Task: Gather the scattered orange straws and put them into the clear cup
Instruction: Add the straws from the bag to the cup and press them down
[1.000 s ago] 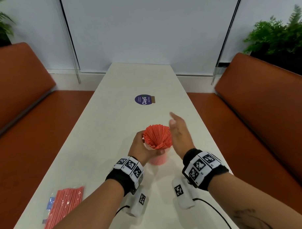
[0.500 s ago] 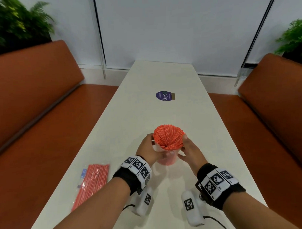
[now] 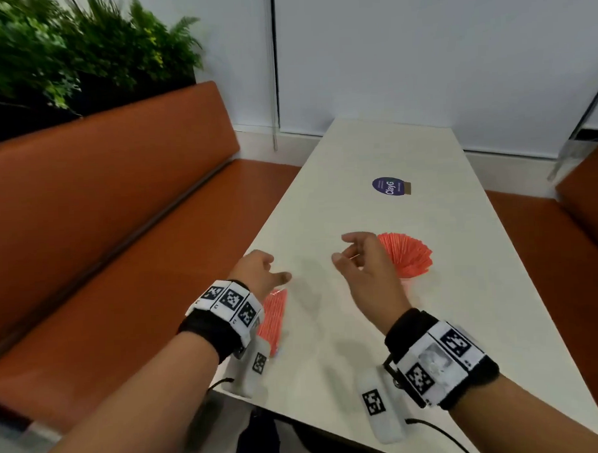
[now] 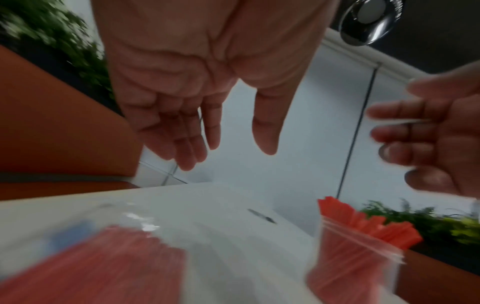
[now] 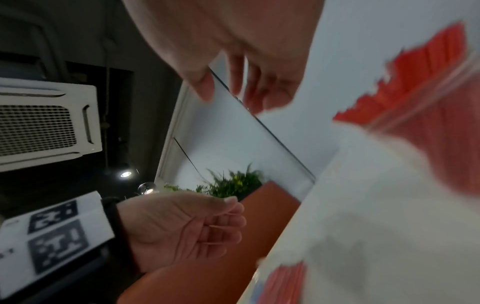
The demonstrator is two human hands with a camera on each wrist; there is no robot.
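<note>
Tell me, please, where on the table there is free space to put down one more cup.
The table is bare between the round sticker and the wall, and on the near right, below the clear cup. It is crowded between the straw packet at the left edge and the cup, where left hand and right hand hover.

orange straws (image 3: 408,254) in a clear cup (image 4: 355,257); white table (image 3: 373,149); rust-orange benches (image 3: 103,199); black-and-white checked wristbands (image 3: 230,301).
</note>
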